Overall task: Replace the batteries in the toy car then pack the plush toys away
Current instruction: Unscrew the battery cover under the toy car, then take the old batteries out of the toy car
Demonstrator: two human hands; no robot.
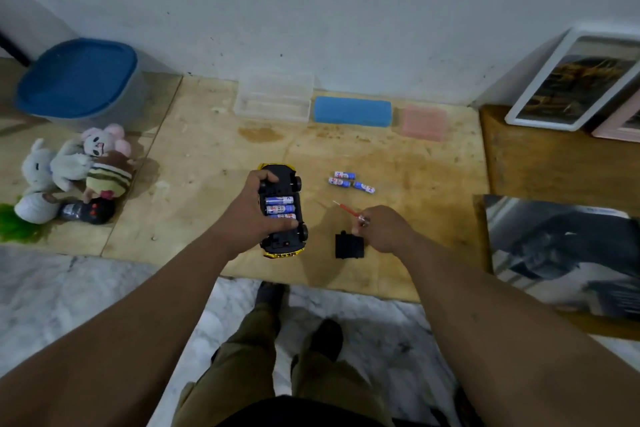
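Observation:
A yellow toy car (288, 239) lies upside down on the wooden board, its battery bay open and showing three blue batteries (280, 208). My left hand (256, 206) grips the car from its left side, thumb and fingers curled round it. Just to the right, my right hand (382, 229) holds a small red-handled screwdriver (344, 210), its tip pointing up-left. The black battery cover (349, 246) lies flat below that hand. Three loose batteries (349, 181) lie farther back on the board. A heap of plush toys (79, 166) sits at the left.
A grey tub with a blue lid (81, 80) stands behind the plush toys. By the wall lie a clear plastic box (273, 97), a blue sponge-like block (352, 109) and a pink case (424, 121). A black remote (91, 211) lies near the toys. Framed pictures (568, 87) lean at right.

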